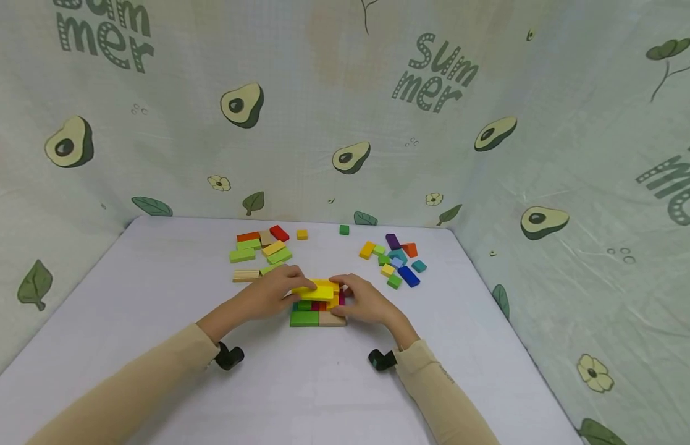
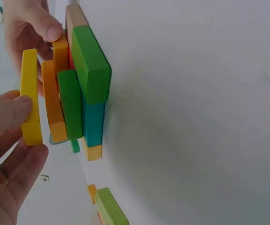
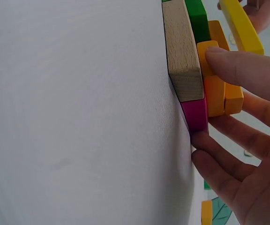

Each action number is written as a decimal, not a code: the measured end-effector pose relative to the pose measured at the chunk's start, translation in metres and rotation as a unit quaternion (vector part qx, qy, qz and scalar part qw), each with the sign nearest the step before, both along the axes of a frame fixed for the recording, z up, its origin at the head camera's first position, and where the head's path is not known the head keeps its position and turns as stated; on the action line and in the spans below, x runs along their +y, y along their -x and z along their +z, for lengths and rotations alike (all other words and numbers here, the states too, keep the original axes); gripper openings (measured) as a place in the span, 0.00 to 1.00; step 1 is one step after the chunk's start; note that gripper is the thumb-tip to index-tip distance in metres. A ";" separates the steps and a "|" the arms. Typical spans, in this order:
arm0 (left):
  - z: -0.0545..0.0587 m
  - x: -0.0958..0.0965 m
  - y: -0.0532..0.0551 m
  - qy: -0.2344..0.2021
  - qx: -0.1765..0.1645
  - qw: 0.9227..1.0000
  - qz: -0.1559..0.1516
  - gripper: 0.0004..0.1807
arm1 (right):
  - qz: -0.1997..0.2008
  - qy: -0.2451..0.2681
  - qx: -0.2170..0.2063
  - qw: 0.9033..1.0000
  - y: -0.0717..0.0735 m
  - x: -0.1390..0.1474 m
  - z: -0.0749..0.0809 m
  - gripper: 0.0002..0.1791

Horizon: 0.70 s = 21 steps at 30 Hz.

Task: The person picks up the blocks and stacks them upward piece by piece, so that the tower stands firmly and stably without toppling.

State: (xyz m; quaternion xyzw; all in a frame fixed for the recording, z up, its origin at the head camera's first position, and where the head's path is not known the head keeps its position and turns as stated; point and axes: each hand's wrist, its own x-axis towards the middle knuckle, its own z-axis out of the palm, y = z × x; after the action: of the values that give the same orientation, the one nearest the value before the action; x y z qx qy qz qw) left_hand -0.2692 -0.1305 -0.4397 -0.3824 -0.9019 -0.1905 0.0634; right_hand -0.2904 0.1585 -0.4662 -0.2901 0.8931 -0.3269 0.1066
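Pinching 1 yellow block (image 1: 313, 293) in the left hand (image 1: 273, 292), just above the block stack (image 1: 304, 319) without touching, long axis along the stack's front. Gripping the stack's right end with the right hand (image 1: 369, 301), thumb on 1 orange block (image 3: 203, 61). Hiding the stack's rear in the head view; cutting off most of the left hand in the right wrist view.

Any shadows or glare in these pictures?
Left wrist view: soft shadow on the white table beside the stacked blocks; right wrist view: grey shading near the magenta block; head view: fairly even light, no strong glare on the yellow block.
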 end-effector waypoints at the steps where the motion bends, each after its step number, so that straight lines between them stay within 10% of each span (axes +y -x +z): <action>1: 0.000 0.002 -0.001 0.002 0.003 1.000 -0.002 0.18 | 0.000 0.000 0.000 1.000 0.000 0.000 0.000 0.38; 21: -0.007 0.015 -0.004 0.019 0.041 0.999 0.000 0.17 | -0.002 -0.010 0.011 1.000 0.000 0.000 -0.001 0.37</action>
State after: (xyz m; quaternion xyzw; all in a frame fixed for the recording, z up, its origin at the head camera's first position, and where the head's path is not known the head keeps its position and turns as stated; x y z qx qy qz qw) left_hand -0.2649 -0.1153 -0.4472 -0.3910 -0.9020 -0.1573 0.0932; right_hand -0.2905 0.1581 -0.4676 -0.2911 0.8979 -0.3150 0.0993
